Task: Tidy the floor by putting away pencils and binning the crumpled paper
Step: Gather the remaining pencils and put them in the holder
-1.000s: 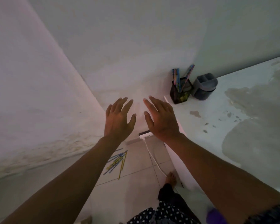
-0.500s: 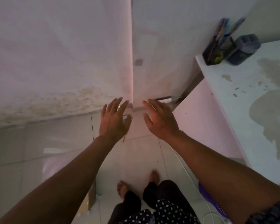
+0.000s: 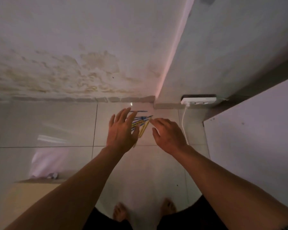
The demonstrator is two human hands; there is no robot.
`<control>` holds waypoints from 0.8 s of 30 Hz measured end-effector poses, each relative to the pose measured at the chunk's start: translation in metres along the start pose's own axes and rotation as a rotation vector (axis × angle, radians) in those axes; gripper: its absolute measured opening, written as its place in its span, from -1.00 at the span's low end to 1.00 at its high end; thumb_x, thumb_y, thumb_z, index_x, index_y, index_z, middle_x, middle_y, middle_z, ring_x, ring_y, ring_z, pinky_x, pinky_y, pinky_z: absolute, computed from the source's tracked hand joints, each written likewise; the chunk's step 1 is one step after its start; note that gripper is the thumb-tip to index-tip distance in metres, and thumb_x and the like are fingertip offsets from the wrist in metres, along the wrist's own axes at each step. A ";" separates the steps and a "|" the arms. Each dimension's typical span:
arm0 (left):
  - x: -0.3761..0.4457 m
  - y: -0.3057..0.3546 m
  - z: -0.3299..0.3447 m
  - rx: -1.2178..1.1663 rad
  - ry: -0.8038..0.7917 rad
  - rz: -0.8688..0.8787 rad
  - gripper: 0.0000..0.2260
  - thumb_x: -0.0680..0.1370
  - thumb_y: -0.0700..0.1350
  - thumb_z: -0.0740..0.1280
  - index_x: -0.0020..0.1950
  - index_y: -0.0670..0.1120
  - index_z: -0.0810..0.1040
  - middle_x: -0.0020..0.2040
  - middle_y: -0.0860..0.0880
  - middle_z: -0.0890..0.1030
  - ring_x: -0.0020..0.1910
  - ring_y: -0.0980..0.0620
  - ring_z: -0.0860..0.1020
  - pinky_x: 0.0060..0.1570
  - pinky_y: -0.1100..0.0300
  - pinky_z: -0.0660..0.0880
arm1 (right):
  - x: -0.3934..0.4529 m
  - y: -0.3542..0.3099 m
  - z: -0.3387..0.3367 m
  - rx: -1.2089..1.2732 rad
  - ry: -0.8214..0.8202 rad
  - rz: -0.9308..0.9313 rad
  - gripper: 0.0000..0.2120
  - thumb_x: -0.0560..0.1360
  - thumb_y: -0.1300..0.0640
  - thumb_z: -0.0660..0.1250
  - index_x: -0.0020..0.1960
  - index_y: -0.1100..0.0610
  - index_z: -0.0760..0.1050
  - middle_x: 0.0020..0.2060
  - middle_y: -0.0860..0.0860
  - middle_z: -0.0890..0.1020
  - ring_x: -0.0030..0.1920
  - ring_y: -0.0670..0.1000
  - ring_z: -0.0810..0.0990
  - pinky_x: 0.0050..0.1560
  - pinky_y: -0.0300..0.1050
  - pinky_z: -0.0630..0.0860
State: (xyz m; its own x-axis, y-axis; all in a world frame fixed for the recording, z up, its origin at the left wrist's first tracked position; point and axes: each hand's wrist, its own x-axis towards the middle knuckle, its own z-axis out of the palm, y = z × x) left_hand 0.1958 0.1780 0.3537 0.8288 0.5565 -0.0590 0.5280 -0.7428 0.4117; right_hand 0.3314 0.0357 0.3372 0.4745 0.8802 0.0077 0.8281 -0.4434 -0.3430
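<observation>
Both arms reach down over the pencils (image 3: 140, 124): left hand (image 3: 121, 133) and right hand (image 3: 169, 135) empty, fingers loosely spread.

Pencils (image 3: 140, 122): a loose bundle of blue and yellow ones lying flat on the tiled floor (image 3: 73, 127), near the corner where the two walls meet. Most fan out diagonally and overlap; one blue pencil lies apart at the far edge. Partly hidden from view. Crumpled paper (image 3: 52, 175): small pale wad on the floor, well apart to the left.
</observation>
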 end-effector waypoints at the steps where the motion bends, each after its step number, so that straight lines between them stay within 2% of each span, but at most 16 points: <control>1: 0.005 -0.015 0.028 -0.008 0.009 -0.004 -0.52 0.58 0.02 0.30 0.49 -0.06 0.40 0.52 -0.15 0.37 0.51 -0.17 0.30 0.46 -0.26 0.22 | 0.005 0.014 0.033 -0.006 -0.004 -0.009 -0.65 0.50 0.11 0.25 0.26 0.08 0.56 0.10 0.03 0.64 0.06 0.10 0.60 -0.01 0.02 0.55; 7: 0.033 -0.093 0.192 -0.008 0.040 -0.001 -0.51 0.52 0.10 0.16 0.38 -0.06 0.50 0.41 -0.15 0.49 0.39 -0.21 0.45 0.35 -0.27 0.36 | 0.034 0.094 0.215 -0.042 0.030 -0.053 -0.64 0.44 0.13 0.29 0.22 0.08 0.59 0.04 0.04 0.66 0.03 0.12 0.63 -0.05 0.01 0.56; 13: 0.041 -0.140 0.306 0.002 0.027 -0.002 -0.52 0.50 0.08 0.21 0.36 -0.09 0.53 0.36 -0.17 0.52 0.33 -0.23 0.49 0.33 -0.25 0.38 | 0.045 0.132 0.333 -0.013 0.056 -0.042 -0.61 0.44 0.09 0.18 0.20 0.08 0.60 0.07 0.05 0.65 0.05 0.13 0.62 -0.04 0.02 0.57; 19: 0.040 -0.173 0.371 0.019 0.009 -0.021 -0.52 0.52 0.09 0.25 0.38 -0.09 0.51 0.39 -0.14 0.50 0.36 -0.20 0.46 0.33 -0.11 0.37 | 0.059 0.152 0.387 -0.036 0.112 -0.065 -0.62 0.38 0.18 0.25 0.16 0.12 0.62 0.13 0.08 0.64 0.13 0.15 0.60 0.05 0.03 0.53; 22: 0.034 -0.175 0.383 -0.001 -0.032 -0.072 -0.47 0.52 0.15 0.16 0.39 -0.09 0.50 0.43 -0.16 0.47 0.39 -0.22 0.43 0.35 -0.12 0.35 | 0.061 0.154 0.394 -0.077 0.128 -0.068 -0.59 0.38 0.14 0.18 0.17 0.11 0.59 0.13 0.05 0.63 0.16 0.12 0.57 0.09 0.02 0.49; 24: 0.032 -0.175 0.387 -0.007 -0.016 -0.079 -0.49 0.51 0.13 0.19 0.38 -0.09 0.51 0.43 -0.18 0.46 0.38 -0.24 0.44 0.35 -0.14 0.35 | 0.058 0.154 0.397 -0.131 0.134 -0.067 -0.65 0.41 0.14 0.22 0.15 0.08 0.58 0.09 0.01 0.63 0.15 0.11 0.55 0.08 0.02 0.42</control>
State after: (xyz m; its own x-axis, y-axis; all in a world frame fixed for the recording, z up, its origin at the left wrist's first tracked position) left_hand 0.2018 0.1819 -0.0721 0.7876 0.6071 -0.1058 0.5905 -0.6944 0.4113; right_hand 0.3677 0.0856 -0.0876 0.4449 0.8821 0.1546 0.8870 -0.4101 -0.2124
